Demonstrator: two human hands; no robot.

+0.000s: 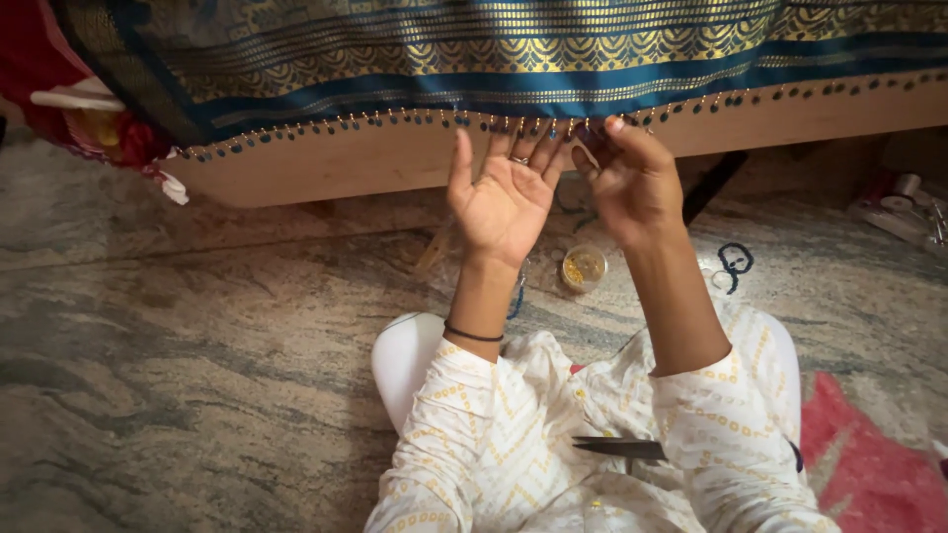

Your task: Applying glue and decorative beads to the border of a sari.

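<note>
Beaded fabric edge (553, 123) is pinched by right hand (632, 183); left hand (504, 197) is held open, palm up, fingertips touching fringe.

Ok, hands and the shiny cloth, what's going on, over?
Left hand open, palm up, fingertips at the beaded fringe. Right hand pinching fringe at the blue and gold cloth edge. Small bead pot on floor below, nothing blocking.

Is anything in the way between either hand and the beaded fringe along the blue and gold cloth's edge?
Nothing visible. The left hand is spread open with its fingertips at the beaded fringe, and the right hand is pinched right at the cloth edge. The small jar of gold beads sits lower, on the floor.
</note>
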